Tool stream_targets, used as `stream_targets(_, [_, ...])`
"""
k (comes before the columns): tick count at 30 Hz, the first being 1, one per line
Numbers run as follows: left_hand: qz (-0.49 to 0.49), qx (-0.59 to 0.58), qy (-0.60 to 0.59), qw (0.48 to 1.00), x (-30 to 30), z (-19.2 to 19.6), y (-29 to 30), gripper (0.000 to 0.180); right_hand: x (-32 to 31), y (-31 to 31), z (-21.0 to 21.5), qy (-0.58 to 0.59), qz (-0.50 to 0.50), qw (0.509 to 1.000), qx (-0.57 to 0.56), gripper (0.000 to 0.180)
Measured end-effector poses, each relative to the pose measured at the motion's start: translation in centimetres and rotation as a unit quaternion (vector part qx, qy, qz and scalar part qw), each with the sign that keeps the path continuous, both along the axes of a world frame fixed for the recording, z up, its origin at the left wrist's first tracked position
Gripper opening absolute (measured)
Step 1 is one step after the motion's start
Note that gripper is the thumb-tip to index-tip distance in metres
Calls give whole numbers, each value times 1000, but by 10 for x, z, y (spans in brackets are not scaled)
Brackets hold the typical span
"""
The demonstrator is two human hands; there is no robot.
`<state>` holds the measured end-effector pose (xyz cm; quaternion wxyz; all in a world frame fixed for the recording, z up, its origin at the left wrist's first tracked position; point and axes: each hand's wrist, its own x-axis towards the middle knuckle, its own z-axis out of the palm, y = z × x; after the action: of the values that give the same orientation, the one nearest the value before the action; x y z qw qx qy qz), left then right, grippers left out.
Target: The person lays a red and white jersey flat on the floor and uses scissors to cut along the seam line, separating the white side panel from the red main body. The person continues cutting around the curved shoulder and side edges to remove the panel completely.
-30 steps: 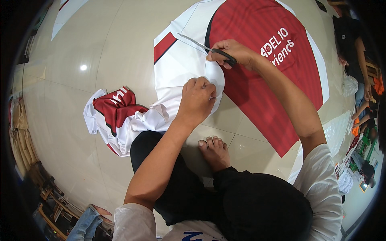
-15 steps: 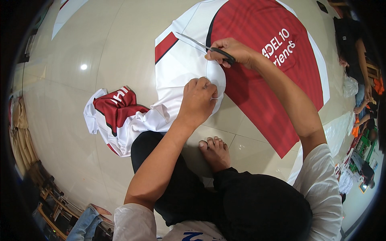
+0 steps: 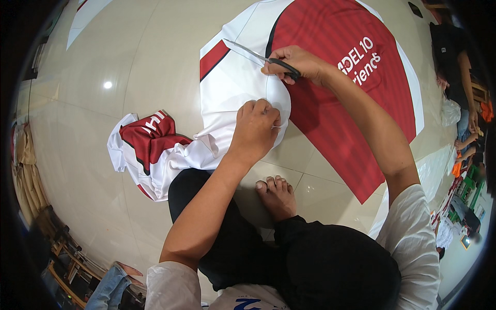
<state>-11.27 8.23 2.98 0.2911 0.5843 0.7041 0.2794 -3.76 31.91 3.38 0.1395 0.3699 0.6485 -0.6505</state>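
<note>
My right hand [image 3: 294,64] grips a pair of scissors [image 3: 283,67] with black handles. Their blades stretch left over the white part of a large red and white fabric piece [image 3: 227,98] spread on the floor. Closer to me, my left hand [image 3: 257,129] is closed on the white cloth, pinching its near edge. A red panel [image 3: 346,103] with white lettering fills the right side of the fabric. To the left lies a crumpled red and white bunch of cloth [image 3: 150,139], joined to the white part by folds.
My bare foot [image 3: 277,197] rests on the tiled floor [image 3: 77,150] just below the fabric. Another white piece [image 3: 85,20] lies at the far left. People in dark clothes [image 3: 449,62] are along the right edge, and wooden furniture [image 3: 67,258] stands at the lower left.
The scissors and my right hand have shifted very slightly up and left. My left hand keeps its pinch on the cloth in almost the same place.
</note>
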Motion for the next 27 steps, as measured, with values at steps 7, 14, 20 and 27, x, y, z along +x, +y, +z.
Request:
stream_targets(7, [2, 8, 3, 1000, 0, -2, -2, 20, -3, 1, 1, 1, 8, 1000, -2, 34])
stream_targets(14, [1, -1, 0, 1000, 0, -3, -1, 20, -3, 0, 0, 10, 8, 1000, 0, 36])
stream_targets(20, [-1, -1, 3, 1000, 0, -2, -1, 21, -8, 3, -1, 3, 12, 1000, 4, 37])
stream_targets(27, [0, 8, 7, 1000, 0, -1, -1, 21, -10, 3, 2, 8, 23, 1000, 5, 36])
